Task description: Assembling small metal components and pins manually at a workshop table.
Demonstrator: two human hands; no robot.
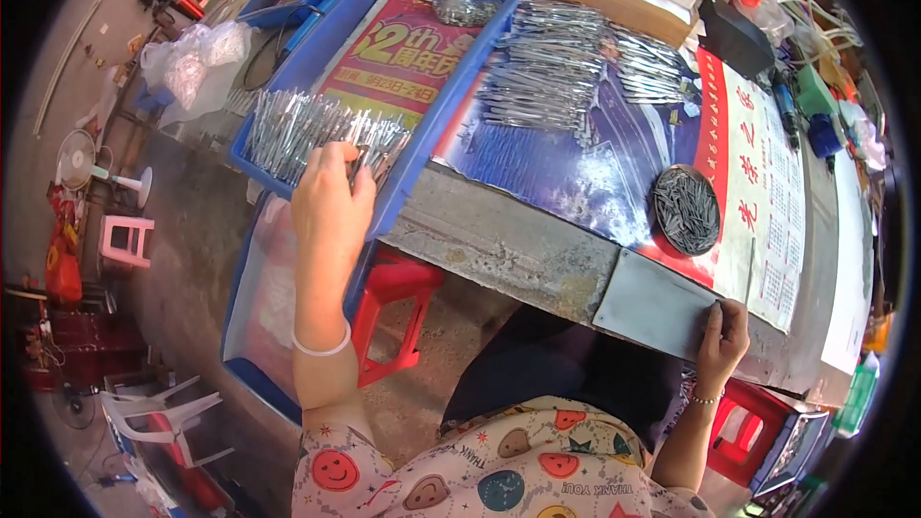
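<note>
Blue tray (427,139), postered workbench (508,259), perhaps concrete floor (192,269)

Metal pieces (288,139) in blue tray (447,101)

In the blue tray (451,96) at upper left, room is left over the printed sheet (384,67), but the lower end is crowded by metal rods (288,134). In the centre, passage is offered along the bare table edge (499,264); at right, beyond the grey plate (657,305), the way is blocked by a round bowl (692,252).
</note>
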